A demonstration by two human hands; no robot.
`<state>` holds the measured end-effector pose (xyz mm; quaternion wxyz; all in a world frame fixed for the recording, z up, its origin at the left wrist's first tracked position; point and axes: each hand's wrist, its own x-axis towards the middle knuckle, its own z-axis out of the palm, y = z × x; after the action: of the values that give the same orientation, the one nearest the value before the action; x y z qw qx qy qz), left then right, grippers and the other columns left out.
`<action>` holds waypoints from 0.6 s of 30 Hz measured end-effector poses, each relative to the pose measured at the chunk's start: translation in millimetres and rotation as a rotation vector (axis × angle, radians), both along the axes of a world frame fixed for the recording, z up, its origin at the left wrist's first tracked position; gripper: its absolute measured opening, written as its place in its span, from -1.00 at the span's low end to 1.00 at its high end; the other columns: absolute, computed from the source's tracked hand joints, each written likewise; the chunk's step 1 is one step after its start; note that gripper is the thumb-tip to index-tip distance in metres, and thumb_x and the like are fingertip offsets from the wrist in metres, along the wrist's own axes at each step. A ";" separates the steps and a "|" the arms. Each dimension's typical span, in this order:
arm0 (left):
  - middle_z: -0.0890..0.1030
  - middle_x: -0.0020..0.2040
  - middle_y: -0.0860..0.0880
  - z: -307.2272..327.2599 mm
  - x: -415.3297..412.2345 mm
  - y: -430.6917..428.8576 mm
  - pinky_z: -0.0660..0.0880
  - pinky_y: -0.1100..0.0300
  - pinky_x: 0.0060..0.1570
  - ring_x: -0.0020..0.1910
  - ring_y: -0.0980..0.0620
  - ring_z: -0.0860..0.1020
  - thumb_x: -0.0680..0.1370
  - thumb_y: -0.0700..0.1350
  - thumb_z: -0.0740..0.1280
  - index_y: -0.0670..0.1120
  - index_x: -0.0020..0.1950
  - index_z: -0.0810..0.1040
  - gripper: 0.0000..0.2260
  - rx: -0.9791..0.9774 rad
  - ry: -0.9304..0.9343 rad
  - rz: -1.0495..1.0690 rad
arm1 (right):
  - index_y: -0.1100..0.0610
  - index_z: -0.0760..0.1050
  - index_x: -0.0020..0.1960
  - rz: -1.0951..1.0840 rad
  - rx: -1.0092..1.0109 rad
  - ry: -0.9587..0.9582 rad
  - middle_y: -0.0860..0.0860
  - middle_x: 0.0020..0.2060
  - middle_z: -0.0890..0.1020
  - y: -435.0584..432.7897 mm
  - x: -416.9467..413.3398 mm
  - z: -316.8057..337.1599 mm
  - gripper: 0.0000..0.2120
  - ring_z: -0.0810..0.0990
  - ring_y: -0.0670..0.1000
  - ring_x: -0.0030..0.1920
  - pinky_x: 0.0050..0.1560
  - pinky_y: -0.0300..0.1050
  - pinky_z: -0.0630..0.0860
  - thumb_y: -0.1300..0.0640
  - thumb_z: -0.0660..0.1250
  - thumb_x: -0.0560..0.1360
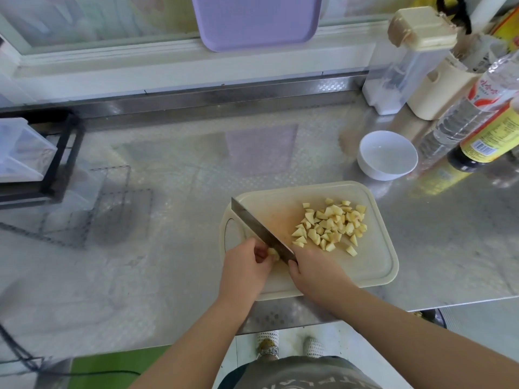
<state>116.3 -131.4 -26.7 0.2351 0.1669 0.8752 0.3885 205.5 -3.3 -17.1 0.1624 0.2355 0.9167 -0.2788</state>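
Pale peeled fruit piece [273, 253], near the cream plastic cutting board's [376, 265] left edge, is pinched by the left hand [247, 269]; the right hand [314, 272] grips the steel cleaver [259, 230], blade angled toward the far-left corner.

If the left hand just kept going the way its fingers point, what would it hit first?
Most likely the knife: the left hand pinches a small fruit piece right against its blade, fingers aimed that way. Beyond the blade lies the heap of diced pieces. Depth is hard to judge.

The left hand [244, 269] and right hand [316, 272] are bare, as are both forearms. A grey-green shirt [303, 373] carries pale block lettering. White perforated shoes [268, 342] cover the feet, one showing a yellowish patch.
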 end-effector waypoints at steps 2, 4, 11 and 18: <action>0.61 -0.23 0.10 1.4 -0.3 1.2 0.54 0.19 -0.15 -0.23 0.17 0.56 0.47 -0.08 0.47 0.00 -0.05 0.57 -0.88 -0.013 0.011 -0.027 | 0.01 0.30 -0.10 -0.040 -0.002 0.019 -0.02 -0.26 0.46 -1.3 -1.3 0.8 -0.87 0.50 0.08 -0.22 -0.24 -0.07 0.42 0.07 0.12 0.63; 0.60 -0.23 0.08 1.6 0.3 1.1 0.54 0.14 -0.13 -0.22 0.13 0.56 0.48 -0.06 0.45 -0.01 -0.02 0.58 -0.88 -0.029 0.028 -0.062 | 0.04 0.35 -0.11 -0.124 -0.018 0.035 -0.02 -0.27 0.50 1.8 2.9 2.8 -0.85 0.52 0.06 -0.25 -0.26 -0.04 0.45 0.07 0.13 0.63; 0.62 -0.16 0.09 1.7 -4.0 -8.7 0.55 0.18 -0.07 -0.15 0.15 0.57 0.49 -0.01 0.47 -0.03 -0.02 0.62 -0.85 -0.098 0.015 -0.114 | 0.04 0.33 -0.19 -0.154 -0.022 0.047 0.00 -0.34 0.47 11.4 22.3 16.3 -0.79 0.45 -0.05 -0.34 -0.36 -0.14 0.31 0.08 0.15 0.63; 0.61 -0.16 0.10 5.7 -0.7 -3.0 0.53 0.20 -0.09 -0.17 0.16 0.55 0.51 -0.05 0.45 0.00 -0.03 0.60 -0.91 -0.100 0.090 -0.156 | 0.06 0.36 -0.18 -0.181 -0.110 0.032 0.01 -0.30 0.50 -1.4 25.0 17.9 -0.81 0.47 -0.04 -0.30 -0.32 -0.14 0.37 0.10 0.15 0.62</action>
<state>115.6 -134.3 -21.0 0.2331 0.2401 0.8875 0.3168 230.5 -4.7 0.7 0.1347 0.3036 0.8775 -0.3459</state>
